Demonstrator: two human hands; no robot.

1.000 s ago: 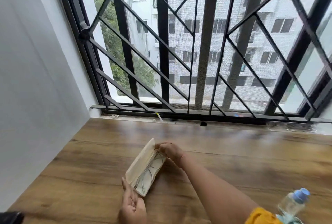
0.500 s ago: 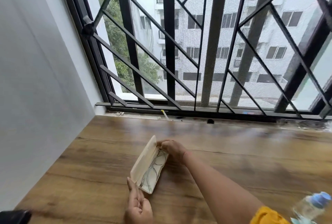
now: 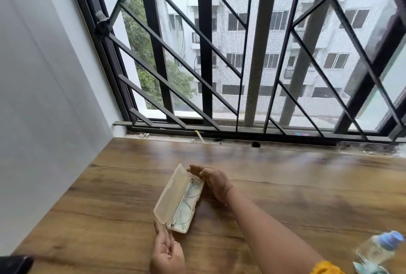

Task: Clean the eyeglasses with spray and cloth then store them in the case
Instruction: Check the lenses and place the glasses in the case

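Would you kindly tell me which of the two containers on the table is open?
The cream eyeglass case, lid raised with the eyeglasses lying inside; the clear bottle at the right edge has its blue cap on.

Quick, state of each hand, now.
Left hand: open, fingertips at the near end of the case.
Right hand: open, fingers straight beside its far end.

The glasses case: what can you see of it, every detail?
The case is a long, cream, slightly see-through box, plastic by its look, lying slantwise on the wooden table. Its hinged lid stands open along the left side. The thin-framed eyeglasses lie in the tray. The left hand touches its near end; the right hand rests against its far end.
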